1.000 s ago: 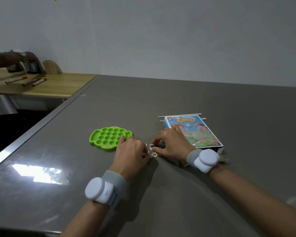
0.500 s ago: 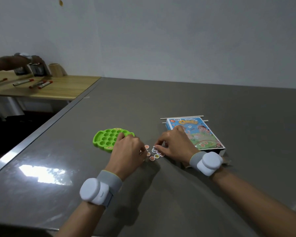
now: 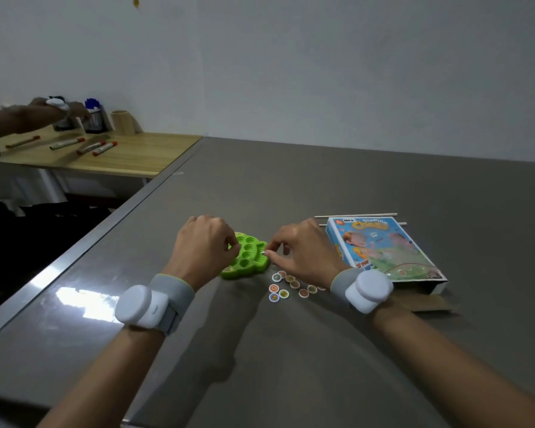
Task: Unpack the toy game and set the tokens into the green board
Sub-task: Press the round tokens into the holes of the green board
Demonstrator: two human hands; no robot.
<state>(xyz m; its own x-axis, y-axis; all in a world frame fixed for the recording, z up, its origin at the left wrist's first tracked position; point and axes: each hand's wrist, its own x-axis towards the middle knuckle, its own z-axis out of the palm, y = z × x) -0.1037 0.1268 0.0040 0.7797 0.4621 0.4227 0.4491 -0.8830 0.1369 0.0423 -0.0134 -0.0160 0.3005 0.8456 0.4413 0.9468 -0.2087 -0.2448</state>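
The green board (image 3: 249,263) with round wells lies on the grey table between my hands. My left hand (image 3: 204,245) hovers over its left part, thumb and forefinger pinched together on something small, seemingly a token, mostly hidden. My right hand (image 3: 303,253) pinches a small white-rimmed token (image 3: 263,252) at the board's right edge. Several round tokens (image 3: 283,287) lie loose on the table just in front of the board, under my right wrist. One token sits in a well at the board's near left corner (image 3: 227,269).
The game box (image 3: 383,250) lies to the right with its flap open toward me; two thin sticks (image 3: 355,215) lie behind it. The table's metal edge (image 3: 84,242) runs along the left. Beyond it, another person's hand (image 3: 53,111) reaches over a wooden desk with markers.
Both hands left the loose token pile and moved to the green board, left hand to its left part, right hand to its right edge with a token. The camera moved nearer.
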